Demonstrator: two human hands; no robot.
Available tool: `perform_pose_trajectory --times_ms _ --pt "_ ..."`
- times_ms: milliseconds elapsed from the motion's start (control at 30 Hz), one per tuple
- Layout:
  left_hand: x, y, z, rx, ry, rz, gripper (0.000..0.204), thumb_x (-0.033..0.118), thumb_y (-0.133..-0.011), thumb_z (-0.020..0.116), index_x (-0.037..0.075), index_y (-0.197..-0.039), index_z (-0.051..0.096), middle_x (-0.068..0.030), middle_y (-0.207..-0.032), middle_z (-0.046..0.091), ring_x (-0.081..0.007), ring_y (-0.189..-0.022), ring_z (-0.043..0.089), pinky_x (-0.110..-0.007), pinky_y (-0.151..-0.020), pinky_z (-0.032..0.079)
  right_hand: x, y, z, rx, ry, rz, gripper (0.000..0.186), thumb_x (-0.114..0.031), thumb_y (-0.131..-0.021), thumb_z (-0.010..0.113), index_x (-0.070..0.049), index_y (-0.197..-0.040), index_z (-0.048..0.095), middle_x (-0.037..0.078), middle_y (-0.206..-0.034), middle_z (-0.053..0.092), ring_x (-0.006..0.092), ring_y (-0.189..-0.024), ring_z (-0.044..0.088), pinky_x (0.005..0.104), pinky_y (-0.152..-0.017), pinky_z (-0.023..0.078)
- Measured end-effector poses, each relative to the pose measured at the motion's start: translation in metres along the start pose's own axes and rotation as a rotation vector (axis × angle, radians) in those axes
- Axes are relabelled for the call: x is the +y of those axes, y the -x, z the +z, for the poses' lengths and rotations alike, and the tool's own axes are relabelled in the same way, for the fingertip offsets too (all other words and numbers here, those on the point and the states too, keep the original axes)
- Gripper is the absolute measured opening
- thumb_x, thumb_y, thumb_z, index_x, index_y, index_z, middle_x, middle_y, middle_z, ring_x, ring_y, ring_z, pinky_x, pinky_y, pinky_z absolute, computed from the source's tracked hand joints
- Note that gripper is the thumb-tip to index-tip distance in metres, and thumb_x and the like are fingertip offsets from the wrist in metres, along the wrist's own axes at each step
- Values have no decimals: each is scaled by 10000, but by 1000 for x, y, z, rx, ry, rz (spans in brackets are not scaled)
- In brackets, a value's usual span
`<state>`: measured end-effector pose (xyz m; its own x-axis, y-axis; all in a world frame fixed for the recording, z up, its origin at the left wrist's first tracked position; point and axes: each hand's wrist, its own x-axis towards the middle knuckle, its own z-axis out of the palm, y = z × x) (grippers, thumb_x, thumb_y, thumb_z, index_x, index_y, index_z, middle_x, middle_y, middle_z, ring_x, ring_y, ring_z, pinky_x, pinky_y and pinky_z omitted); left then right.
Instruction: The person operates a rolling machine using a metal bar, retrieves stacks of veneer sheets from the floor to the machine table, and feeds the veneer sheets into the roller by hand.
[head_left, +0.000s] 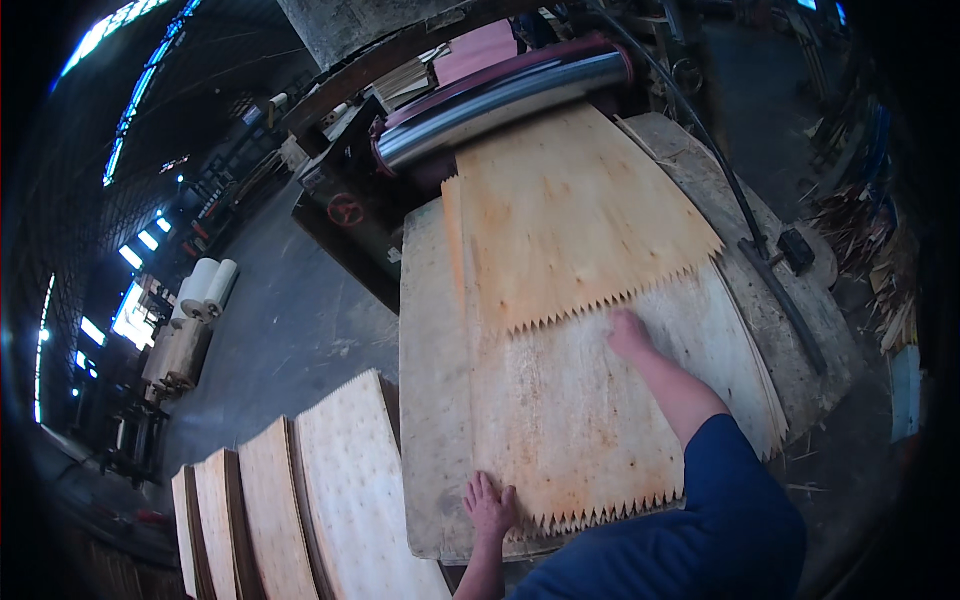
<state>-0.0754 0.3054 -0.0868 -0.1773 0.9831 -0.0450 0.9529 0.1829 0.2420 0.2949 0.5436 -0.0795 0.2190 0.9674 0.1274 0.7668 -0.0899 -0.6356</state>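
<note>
A thin wood veneer sheet with a saw-toothed near edge lies with its far end at the steel roller. Beneath and nearer to me is a stack of paler veneer sheets, toothed along the front too. My right hand is over this stack, just below the upper sheet's toothed edge; its fingers are curled in, and whatever they may grip is hidden. Down at the stack's near left corner, my left hand rests flat with fingers spread, partly on the worn table.
Curved veneer stacks stand left of the table. A black hose and metal bar lie along its right side. The roller machine carries a red handwheel. Farther left are pale rolls on the floor; wood scraps pile at right.
</note>
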Motion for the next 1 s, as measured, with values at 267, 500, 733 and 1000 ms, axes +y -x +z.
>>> perform_pose_trajectory --times_ms 267,500,733,1000 --pt "-33 -5 -6 127 185 29 582 294 -782 635 0 -1254 464 -193 -1183 536 -365 -1130 484 -455 -935 387 15 166 -12 -126 153 -350 453 -287 -860 500 -72 -1259 489 129 -1363 417 289 -1306 324 470 -1092 211" --pt "-19 -23 -69 -381 784 -201 332 207 -846 607 -30 -1078 582 -118 -968 660 -219 -866 627 -336 -774 483 4 285 -51 -295 242 -421 629 -457 -792 611 -75 -1276 483 130 -1404 367 302 -1325 298 484 -1099 189" --pt "-17 -6 -112 -572 1648 -17 360 189 -872 593 -33 -1154 564 -115 -1078 631 -196 -963 607 -313 -855 464 -20 339 -67 -161 113 -528 557 -366 -759 646 -90 -1229 528 113 -1327 449 305 -1251 398 470 -1056 288" --pt "-46 -24 -78 -402 1602 -307 491 332 -937 474 -53 -1242 490 -167 -1214 561 -242 -1087 553 -356 -949 401 -34 289 -92 36 215 -683 364 -218 -756 643 -67 -1085 604 92 -1161 571 289 -1117 512 445 -947 401"
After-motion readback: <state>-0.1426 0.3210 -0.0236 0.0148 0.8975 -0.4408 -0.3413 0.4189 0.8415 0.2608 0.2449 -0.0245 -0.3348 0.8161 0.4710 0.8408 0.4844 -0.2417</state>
